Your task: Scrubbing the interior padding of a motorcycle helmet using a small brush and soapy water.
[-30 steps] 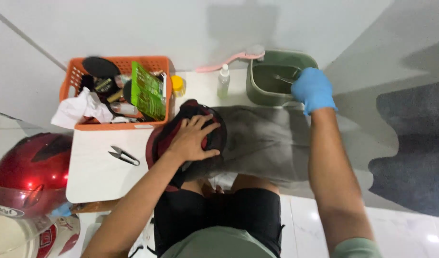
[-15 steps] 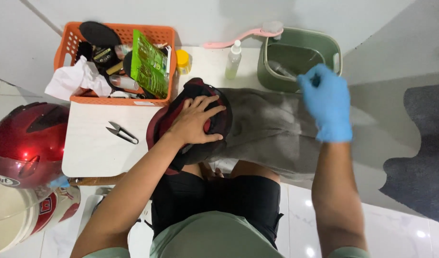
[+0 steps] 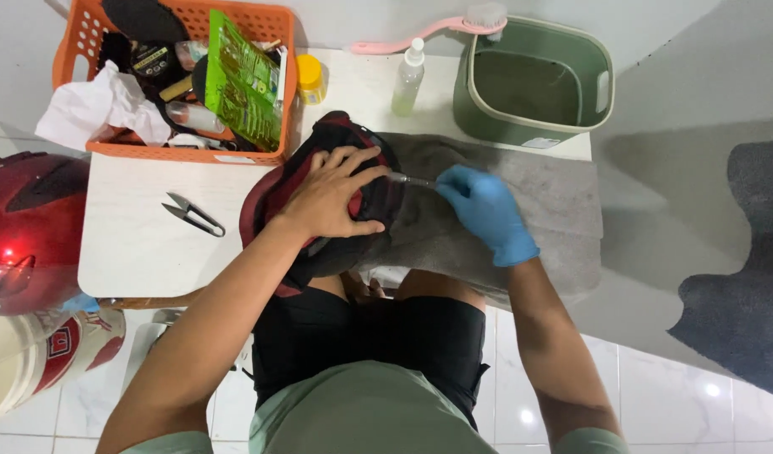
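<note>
My bare left hand (image 3: 334,195) presses flat on a black and red padded helmet liner (image 3: 277,193) that lies on a grey towel (image 3: 529,210) over a small white table (image 3: 134,244). In a blue glove, my right hand (image 3: 486,210) pinches a thin metal tool (image 3: 410,180) whose tip touches the liner just right of my left fingers. A green tub (image 3: 534,84) with water stands at the table's far right, beyond the towel.
An orange basket (image 3: 172,76) full of supplies and a white cloth sits far left. Small snips (image 3: 193,215) lie on the table. A clear bottle (image 3: 407,77), a yellow jar (image 3: 309,77) and a pink brush (image 3: 437,29) stand behind. Red helmet (image 3: 25,227) at left; dark mat (image 3: 740,303) at right.
My gloved right hand came back from the green tub to the liner, holding the thin tool. My left hand stayed on the liner. The view shifted down a little.
</note>
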